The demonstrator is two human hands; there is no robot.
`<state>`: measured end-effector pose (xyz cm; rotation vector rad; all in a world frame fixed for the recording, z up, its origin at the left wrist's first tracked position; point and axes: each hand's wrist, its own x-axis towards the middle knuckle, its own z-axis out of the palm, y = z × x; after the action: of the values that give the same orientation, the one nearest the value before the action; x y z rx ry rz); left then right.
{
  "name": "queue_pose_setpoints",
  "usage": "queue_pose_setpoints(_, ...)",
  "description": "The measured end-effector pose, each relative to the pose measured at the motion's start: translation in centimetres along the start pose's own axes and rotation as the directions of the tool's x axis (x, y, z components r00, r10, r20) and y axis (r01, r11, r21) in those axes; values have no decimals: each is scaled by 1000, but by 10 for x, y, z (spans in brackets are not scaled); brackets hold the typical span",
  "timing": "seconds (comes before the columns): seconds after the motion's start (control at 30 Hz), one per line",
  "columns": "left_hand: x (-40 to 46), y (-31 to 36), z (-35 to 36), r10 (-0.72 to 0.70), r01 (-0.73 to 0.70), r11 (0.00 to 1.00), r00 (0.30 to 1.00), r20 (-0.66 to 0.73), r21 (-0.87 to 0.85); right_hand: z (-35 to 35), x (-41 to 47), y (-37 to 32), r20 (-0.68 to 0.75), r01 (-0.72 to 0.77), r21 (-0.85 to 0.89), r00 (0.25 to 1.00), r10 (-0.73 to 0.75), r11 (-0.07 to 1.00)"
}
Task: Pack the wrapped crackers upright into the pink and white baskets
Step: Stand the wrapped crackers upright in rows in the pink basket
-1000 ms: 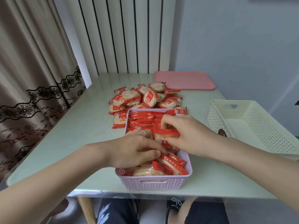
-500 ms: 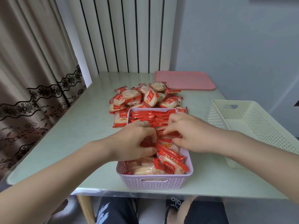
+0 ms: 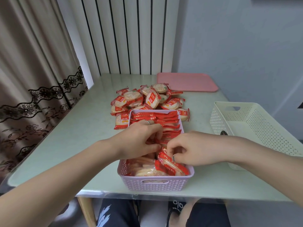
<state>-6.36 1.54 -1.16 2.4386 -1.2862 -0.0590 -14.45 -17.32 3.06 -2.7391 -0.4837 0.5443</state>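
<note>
The pink basket (image 3: 155,184) stands at the table's near edge, packed with red-wrapped crackers (image 3: 155,117) standing upright in rows. My left hand (image 3: 137,140) reaches into its middle, fingers curled among the packets. My right hand (image 3: 195,149) sits over the near right part, fingertips pinching the top of a tilted cracker packet (image 3: 170,163). Behind the basket lies a loose pile of wrapped crackers (image 3: 147,99). The white basket (image 3: 255,122) stands to the right, with no crackers visible in it.
A pink tray (image 3: 186,81) lies flat at the back of the pale green table (image 3: 73,136). A curtain hangs at the left, and a wall runs along the right. My knees show under the table's near edge.
My right hand has pulled back toward me from the basket's middle to its near right part. The left hand has edged slightly further into the basket's middle.
</note>
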Motion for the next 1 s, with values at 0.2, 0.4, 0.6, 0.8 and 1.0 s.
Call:
queue_pose_setpoints(0.2,-2,0,-3,-50,49,983,999,-2,-179,-2,3,7,-258,-18,65,966,34,998)
queue_pose_setpoints(0.4,-2,-3,-3,-50,58,991,996,76,-118,1,3,7,-62,24,130,998,-16,991)
queue_pose_setpoints(0.6,-1,-2,-3,-61,68,993,996,72,-94,0,3,2,9,-35,144,999,34,989)
queue_pose_setpoints(0.8,-6,-1,-7,-68,81,975,995,68,-208,-3,-3,8,-226,-22,174,972,61,985)
queue_pose_setpoints(1.0,-3,-1,-2,-22,37,984,996,89,-173,-5,-4,9,-232,8,203,972,40,979)
